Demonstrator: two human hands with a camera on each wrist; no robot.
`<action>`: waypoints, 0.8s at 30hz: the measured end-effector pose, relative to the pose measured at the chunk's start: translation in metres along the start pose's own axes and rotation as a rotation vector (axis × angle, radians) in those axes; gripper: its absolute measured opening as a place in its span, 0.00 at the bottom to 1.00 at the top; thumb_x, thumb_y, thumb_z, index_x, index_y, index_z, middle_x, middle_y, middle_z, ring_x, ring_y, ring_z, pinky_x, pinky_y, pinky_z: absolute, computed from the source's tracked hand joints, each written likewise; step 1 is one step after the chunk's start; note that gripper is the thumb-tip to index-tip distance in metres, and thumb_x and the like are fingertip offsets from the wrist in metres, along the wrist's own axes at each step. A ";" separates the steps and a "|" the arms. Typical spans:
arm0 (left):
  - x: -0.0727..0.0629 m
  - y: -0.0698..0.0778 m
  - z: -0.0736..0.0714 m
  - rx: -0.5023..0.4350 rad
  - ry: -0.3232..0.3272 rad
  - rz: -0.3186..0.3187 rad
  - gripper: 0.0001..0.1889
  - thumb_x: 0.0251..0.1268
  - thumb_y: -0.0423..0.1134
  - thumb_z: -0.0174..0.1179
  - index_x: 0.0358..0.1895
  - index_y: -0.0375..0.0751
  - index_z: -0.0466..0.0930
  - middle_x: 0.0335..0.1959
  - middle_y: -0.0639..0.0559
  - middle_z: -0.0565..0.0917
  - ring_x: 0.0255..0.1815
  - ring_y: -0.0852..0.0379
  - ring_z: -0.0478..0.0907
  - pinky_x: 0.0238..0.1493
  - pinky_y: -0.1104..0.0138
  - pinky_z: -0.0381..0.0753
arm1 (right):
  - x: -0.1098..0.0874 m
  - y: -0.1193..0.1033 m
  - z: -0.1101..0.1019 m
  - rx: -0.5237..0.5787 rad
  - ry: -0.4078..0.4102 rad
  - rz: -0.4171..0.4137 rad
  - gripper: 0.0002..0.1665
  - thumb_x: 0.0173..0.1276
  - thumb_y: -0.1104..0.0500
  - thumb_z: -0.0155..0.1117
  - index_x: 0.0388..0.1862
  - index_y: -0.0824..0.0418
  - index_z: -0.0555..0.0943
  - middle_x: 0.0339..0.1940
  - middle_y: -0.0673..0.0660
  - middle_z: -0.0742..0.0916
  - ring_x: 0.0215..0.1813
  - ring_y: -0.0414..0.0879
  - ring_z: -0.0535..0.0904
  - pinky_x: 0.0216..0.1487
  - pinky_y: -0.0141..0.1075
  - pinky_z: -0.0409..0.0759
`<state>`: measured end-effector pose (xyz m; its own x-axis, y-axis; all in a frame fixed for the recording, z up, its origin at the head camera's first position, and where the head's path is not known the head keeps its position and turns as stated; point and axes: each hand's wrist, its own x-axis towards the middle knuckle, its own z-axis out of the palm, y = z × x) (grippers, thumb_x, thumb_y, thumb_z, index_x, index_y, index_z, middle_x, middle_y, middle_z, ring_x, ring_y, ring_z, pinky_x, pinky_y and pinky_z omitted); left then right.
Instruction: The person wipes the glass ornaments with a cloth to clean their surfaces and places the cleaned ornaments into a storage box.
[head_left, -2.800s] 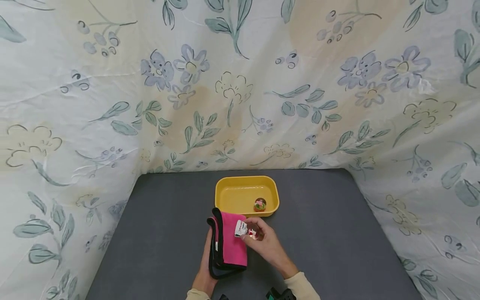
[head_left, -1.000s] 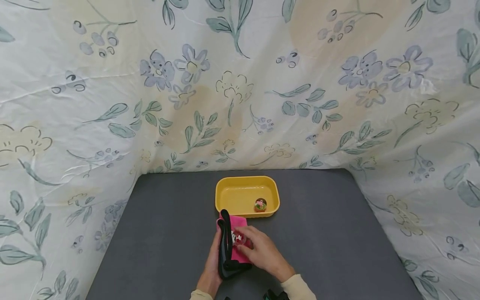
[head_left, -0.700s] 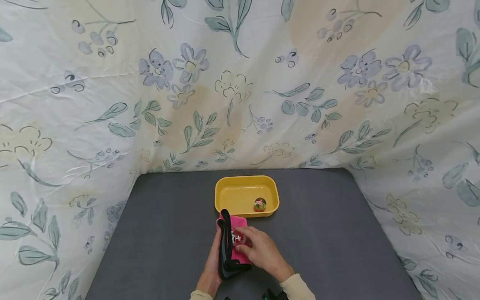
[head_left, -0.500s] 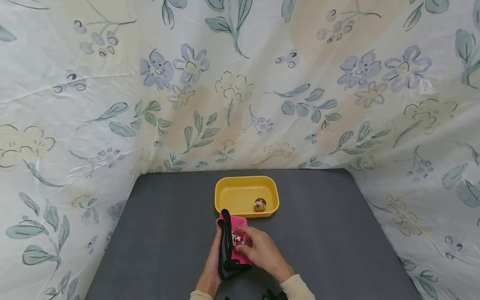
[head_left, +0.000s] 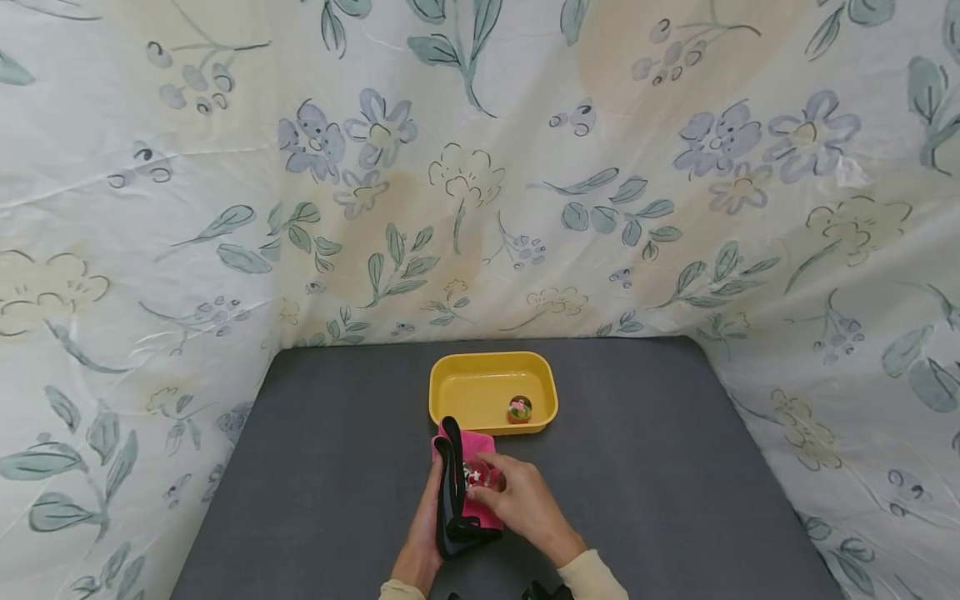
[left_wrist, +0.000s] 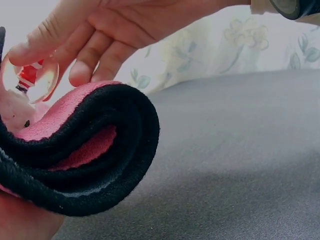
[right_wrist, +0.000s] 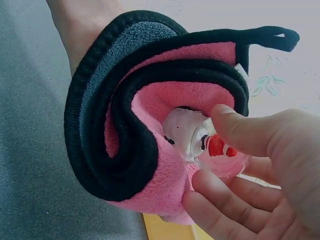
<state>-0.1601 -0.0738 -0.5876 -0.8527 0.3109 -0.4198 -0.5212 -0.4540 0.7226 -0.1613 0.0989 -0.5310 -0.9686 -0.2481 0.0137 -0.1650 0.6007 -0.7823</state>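
In the head view my left hand [head_left: 420, 533] grips a folded pink microfibre cloth [head_left: 481, 443] with black edging and a grey-blue back. My right hand [head_left: 531, 502] pinches a small snow globe [head_left: 477, 475] by its clear dome, between thumb and fingers. Seen from the right wrist, the globe's white base [right_wrist: 181, 126] sits in a fold of the cloth, touching the pink side, and a red-and-white figure shows inside the dome. In the left wrist view the cloth's rolled edge [left_wrist: 135, 130] curves below the globe; most of my left hand is hidden behind the cloth.
A yellow tray [head_left: 472, 358] stands just beyond the hands on the dark grey table [head_left: 637, 467]. A second small globe [head_left: 519, 410] with a brown top lies in its front right corner. A floral curtain [head_left: 480, 208] encloses the back and sides.
From 2.8 seconds ago, the cloth has turned and folded up around the globe's white base, and my right hand has moved left into it. Over the last second both hands stay nearly still.
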 end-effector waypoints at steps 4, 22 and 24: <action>0.000 -0.001 -0.001 0.007 0.013 0.020 0.30 0.72 0.74 0.39 0.65 0.63 0.73 0.41 0.63 0.74 0.45 0.64 0.72 0.57 0.66 0.67 | -0.001 -0.001 0.001 0.007 0.013 0.013 0.31 0.62 0.44 0.76 0.62 0.53 0.82 0.26 0.43 0.81 0.25 0.33 0.74 0.24 0.28 0.73; -0.005 0.000 -0.001 -0.041 0.008 0.010 0.26 0.71 0.74 0.42 0.50 0.62 0.78 0.33 0.65 0.76 0.38 0.66 0.72 0.47 0.70 0.68 | -0.004 -0.004 0.009 0.025 0.109 0.074 0.30 0.59 0.42 0.77 0.55 0.57 0.84 0.29 0.46 0.85 0.27 0.33 0.74 0.26 0.29 0.73; -0.005 -0.001 -0.001 -0.042 -0.005 0.010 0.25 0.72 0.73 0.41 0.48 0.62 0.78 0.33 0.65 0.77 0.37 0.66 0.72 0.47 0.70 0.69 | -0.004 -0.005 0.010 0.032 0.112 0.086 0.29 0.60 0.42 0.77 0.53 0.57 0.85 0.30 0.46 0.85 0.28 0.34 0.74 0.27 0.28 0.74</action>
<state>-0.1551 -0.0760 -0.5866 -0.8577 0.3105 -0.4097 -0.5138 -0.4914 0.7032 -0.1545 0.0897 -0.5335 -0.9940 -0.1089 0.0137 -0.0758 0.5908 -0.8033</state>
